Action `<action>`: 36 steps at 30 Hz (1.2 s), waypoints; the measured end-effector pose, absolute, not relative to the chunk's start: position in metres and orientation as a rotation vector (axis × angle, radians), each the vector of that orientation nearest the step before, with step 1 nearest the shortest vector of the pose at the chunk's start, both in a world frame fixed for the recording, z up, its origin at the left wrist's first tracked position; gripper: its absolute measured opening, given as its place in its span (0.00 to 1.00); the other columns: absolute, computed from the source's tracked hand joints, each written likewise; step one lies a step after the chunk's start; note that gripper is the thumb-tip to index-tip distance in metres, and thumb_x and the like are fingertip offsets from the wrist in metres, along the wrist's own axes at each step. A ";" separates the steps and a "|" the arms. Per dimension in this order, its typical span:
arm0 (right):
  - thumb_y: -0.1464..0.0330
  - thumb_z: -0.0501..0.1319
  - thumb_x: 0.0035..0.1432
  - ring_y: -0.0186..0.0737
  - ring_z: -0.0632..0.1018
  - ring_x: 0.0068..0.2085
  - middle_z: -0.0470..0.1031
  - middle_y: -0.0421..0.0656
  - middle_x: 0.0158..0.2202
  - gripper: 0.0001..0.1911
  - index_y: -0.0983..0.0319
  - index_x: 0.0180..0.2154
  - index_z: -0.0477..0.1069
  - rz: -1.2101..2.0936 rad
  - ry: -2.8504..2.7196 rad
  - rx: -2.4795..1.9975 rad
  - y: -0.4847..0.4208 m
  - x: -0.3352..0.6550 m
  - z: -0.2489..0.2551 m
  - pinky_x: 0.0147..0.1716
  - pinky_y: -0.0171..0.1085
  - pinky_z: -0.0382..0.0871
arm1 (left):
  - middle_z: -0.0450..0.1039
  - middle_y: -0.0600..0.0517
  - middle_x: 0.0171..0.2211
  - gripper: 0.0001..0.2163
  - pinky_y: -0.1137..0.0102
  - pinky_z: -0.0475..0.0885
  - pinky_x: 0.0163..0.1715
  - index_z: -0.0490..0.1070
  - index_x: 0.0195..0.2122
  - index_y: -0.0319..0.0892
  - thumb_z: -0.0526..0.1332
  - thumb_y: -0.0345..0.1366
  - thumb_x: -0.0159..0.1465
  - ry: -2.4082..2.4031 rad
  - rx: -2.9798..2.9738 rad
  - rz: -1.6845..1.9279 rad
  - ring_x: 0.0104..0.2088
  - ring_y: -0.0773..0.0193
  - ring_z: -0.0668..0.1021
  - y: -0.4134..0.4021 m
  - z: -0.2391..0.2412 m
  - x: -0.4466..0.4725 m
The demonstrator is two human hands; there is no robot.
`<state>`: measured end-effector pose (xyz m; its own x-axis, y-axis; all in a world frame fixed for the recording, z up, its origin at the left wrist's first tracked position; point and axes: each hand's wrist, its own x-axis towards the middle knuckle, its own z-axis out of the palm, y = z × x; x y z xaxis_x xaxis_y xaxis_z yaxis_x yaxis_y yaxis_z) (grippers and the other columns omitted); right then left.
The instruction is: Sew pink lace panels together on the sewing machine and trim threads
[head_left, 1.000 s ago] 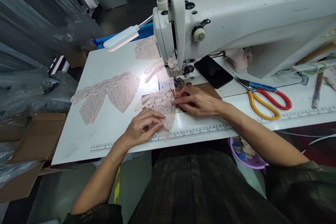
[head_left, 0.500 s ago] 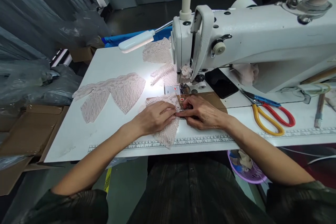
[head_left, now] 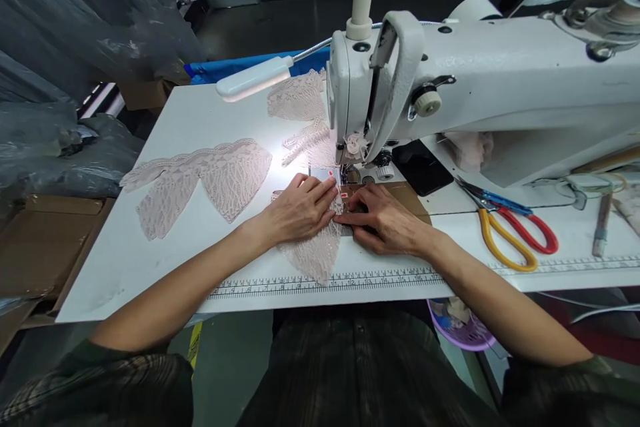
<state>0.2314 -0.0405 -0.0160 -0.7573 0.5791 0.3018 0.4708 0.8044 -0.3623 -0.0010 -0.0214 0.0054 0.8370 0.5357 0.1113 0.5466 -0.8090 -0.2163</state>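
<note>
A pale pink lace piece (head_left: 313,257) lies beneath my left hand (head_left: 303,210), below the needle area of the white sewing machine (head_left: 350,87). That hand rests on the lace with its fingers stretched forward and fairly flat, their tips close to the presser foot (head_left: 345,173). My right hand (head_left: 383,217) is beside it, fingers bent and drawn together at the lace's right edge. Its index finger points left and meets the fabric near my left fingertips. The exact pinch is partly hidden. More lace (head_left: 315,140) lies just behind the needle.
Joined lace pieces (head_left: 235,177) lie on the left of the white table (head_left: 120,260); another lace piece (head_left: 297,97) is behind. A black phone (head_left: 423,167) and scissors with red and yellow handles (head_left: 507,240) are on the right. A lamp (head_left: 255,79) hangs over the table.
My left hand has slid forward over the lace, its fingertips now nearer the presser foot and fingers straighter. My right hand stays almost in place. The camera view has shifted slightly.
</note>
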 end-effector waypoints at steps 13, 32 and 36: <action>0.73 0.58 0.61 0.48 0.66 0.46 0.69 0.49 0.43 0.19 0.56 0.51 0.77 0.304 -2.514 -0.893 -0.036 0.233 -0.021 0.47 0.50 0.65 | 0.63 0.38 0.63 0.21 0.53 0.63 0.49 0.67 0.59 0.34 0.48 0.42 0.72 -0.908 -2.872 -0.158 0.51 0.47 0.72 -0.003 0.001 -0.002; 0.70 0.57 0.63 0.48 0.68 0.47 0.69 0.49 0.45 0.18 0.55 0.52 0.76 0.348 -2.521 -0.926 -0.037 0.235 -0.021 0.47 0.50 0.66 | 0.61 0.39 0.65 0.21 0.50 0.63 0.52 0.66 0.60 0.35 0.48 0.41 0.72 -1.011 -2.951 -0.276 0.57 0.46 0.69 -0.004 -0.007 -0.003; 0.70 0.57 0.62 0.48 0.69 0.46 0.69 0.48 0.45 0.18 0.55 0.52 0.76 0.342 -2.536 -0.916 -0.037 0.236 -0.021 0.48 0.50 0.66 | 0.62 0.37 0.64 0.21 0.49 0.63 0.53 0.66 0.59 0.35 0.48 0.41 0.72 -0.988 -2.909 -0.298 0.56 0.46 0.70 -0.006 -0.008 0.000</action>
<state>0.2361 -0.0366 -0.0211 -0.6944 0.6527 0.3030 0.5491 0.7528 -0.3630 -0.0003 -0.0058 -0.0080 0.7767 0.5975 0.1995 0.6080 -0.7938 0.0102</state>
